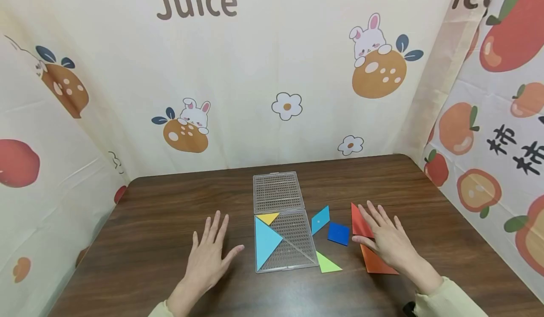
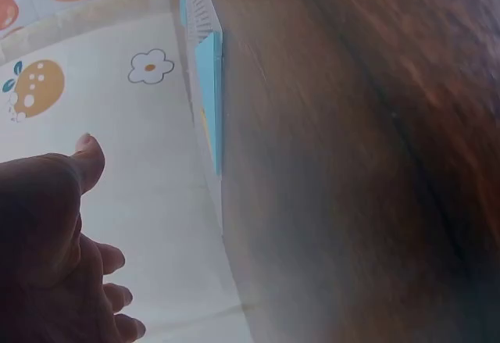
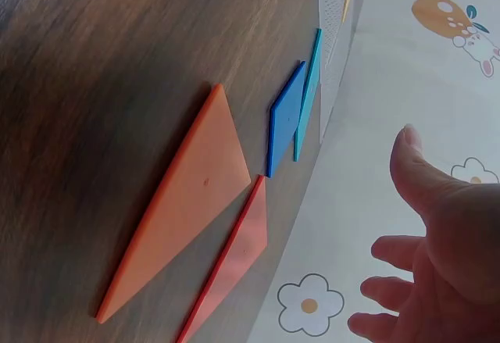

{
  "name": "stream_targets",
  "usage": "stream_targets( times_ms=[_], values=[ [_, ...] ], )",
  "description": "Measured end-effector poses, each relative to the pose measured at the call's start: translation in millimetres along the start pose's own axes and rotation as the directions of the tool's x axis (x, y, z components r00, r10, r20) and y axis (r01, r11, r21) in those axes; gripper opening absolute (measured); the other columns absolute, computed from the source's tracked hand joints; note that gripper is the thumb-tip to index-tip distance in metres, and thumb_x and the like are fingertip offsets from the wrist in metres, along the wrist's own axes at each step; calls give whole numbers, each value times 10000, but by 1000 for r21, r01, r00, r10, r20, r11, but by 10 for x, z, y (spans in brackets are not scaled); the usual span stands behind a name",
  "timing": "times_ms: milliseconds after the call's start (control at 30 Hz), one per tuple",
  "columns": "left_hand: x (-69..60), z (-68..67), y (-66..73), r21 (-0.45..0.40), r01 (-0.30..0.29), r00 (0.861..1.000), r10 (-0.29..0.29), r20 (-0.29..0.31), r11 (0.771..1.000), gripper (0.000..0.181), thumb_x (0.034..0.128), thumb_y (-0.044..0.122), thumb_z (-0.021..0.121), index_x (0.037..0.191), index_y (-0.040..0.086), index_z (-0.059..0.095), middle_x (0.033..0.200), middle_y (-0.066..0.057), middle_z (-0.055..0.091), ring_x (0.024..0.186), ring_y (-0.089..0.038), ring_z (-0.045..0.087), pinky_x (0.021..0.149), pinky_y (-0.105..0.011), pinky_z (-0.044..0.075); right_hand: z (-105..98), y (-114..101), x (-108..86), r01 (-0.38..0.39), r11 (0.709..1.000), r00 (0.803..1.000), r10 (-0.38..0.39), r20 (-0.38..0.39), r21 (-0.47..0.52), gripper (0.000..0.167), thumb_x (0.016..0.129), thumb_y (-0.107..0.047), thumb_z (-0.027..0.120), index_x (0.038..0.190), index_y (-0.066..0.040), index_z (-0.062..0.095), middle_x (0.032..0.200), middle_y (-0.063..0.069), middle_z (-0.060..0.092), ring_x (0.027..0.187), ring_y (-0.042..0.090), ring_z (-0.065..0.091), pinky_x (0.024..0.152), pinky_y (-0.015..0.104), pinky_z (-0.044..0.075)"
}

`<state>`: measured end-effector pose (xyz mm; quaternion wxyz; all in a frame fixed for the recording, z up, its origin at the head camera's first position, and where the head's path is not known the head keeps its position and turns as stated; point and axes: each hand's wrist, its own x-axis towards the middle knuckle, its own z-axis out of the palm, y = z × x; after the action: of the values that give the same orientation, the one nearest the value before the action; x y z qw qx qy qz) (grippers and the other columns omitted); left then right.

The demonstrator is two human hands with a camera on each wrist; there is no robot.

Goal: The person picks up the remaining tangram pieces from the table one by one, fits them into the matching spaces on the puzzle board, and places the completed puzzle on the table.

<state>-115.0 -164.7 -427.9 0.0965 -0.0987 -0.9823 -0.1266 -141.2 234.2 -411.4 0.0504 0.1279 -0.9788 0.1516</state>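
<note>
An unfolded clear plastic tangram case [image 1: 297, 234] lies mid-table. Its near half holds a large light-blue triangle [image 1: 265, 244] on the left and a small yellow triangle [image 1: 268, 218] at the top. To the case's right lie a blue parallelogram [image 1: 320, 220], a dark-blue square [image 1: 338, 233] and a lime-green triangle [image 1: 328, 263]. Farther right are a red triangle [image 1: 358, 220] and an orange triangle [image 3: 187, 194]. My left hand [image 1: 207, 260], fingers spread, is left of the case and holds nothing. With fingers extended, my right hand [image 1: 391, 241] hovers over the red and orange triangles, partly hiding them in the head view.
The case's far half, a ribbed lid [image 1: 278, 193], lies flat toward the back. A brown wooden table [image 1: 170, 203] bears everything. Printed curtains [image 1: 255, 71] stand along its back and both sides. A dark band [image 1: 409, 309] shows at the right wrist.
</note>
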Motion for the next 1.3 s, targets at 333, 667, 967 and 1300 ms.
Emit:
stream_targets(
  times_ms=[333, 667, 967, 1300],
  values=[
    [15, 71, 83, -58, -52, 999, 51, -10, 997, 756, 838, 533, 487, 1409, 103, 238, 1454, -128, 162, 1299, -342, 178, 944, -620, 195, -8, 10, 20, 26, 1000, 1000, -26, 8, 14, 767, 774, -424, 635, 1359, -31, 331, 1387, 243, 258, 1244, 452, 207, 939, 640, 137],
    [144, 177, 164, -154, -132, 991, 132, -9, 979, 738, 839, 421, 564, 1391, 37, 259, 1449, -155, 160, 1292, -350, 193, 938, -610, 224, 3, 73, 98, 98, 993, 992, -102, 72, 63, 730, 796, -413, 614, 1364, -51, 336, 1390, 209, 281, 1257, 427, 210, 953, 610, 168],
    [268, 265, 140, -273, -153, 981, 179, 73, 950, 691, 855, 371, 565, 1384, 34, 277, 1441, -161, 184, 1291, -341, 204, 950, -590, 228, 37, 172, 215, 233, 972, 967, -236, 95, 41, 650, 784, -348, 652, 1316, -53, 423, 1358, 195, 350, 1231, 396, 302, 946, 588, 231],
    [416, 297, 177, -324, -189, 931, 274, 240, 927, 658, 872, 336, 552, 1368, -7, 290, 1439, -178, 177, 1292, -352, 194, 951, -583, 235, 59, 304, 305, 286, 956, 936, -293, 194, 65, 596, 813, -313, 627, 1307, -39, 435, 1352, 216, 349, 1184, 403, 373, 906, 539, 332]
  ],
)
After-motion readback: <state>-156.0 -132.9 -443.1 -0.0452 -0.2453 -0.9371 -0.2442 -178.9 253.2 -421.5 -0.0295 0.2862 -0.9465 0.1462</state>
